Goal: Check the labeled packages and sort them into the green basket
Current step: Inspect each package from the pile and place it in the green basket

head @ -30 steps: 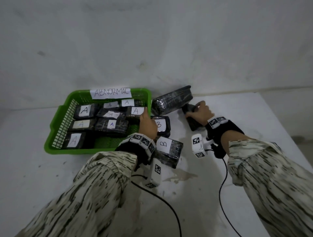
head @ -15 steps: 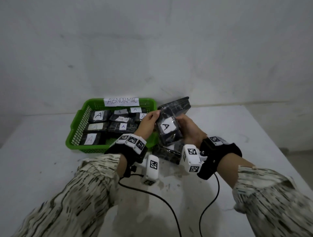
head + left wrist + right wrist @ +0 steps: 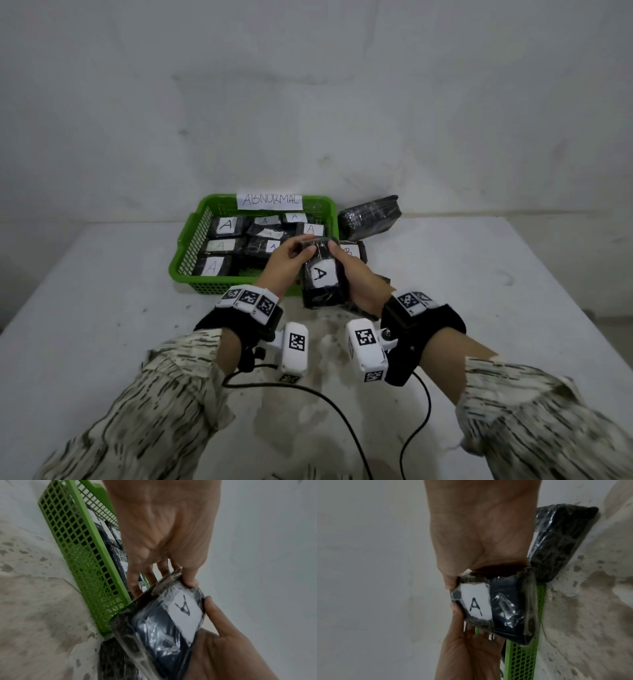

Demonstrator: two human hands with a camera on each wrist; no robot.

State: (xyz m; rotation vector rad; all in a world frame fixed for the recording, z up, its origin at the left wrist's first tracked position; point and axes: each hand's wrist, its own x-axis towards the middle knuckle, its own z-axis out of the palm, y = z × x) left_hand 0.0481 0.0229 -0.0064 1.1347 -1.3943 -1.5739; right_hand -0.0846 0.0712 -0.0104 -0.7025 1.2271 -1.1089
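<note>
Where a second ago the right hand (image 3: 356, 281) was lifting it off the table alone, package A (image 3: 322, 281) is now gripped by both, left hand (image 3: 287, 263) pinching its top, centre frame; label read, green basket (image 3: 191, 246) upper left next.
</note>
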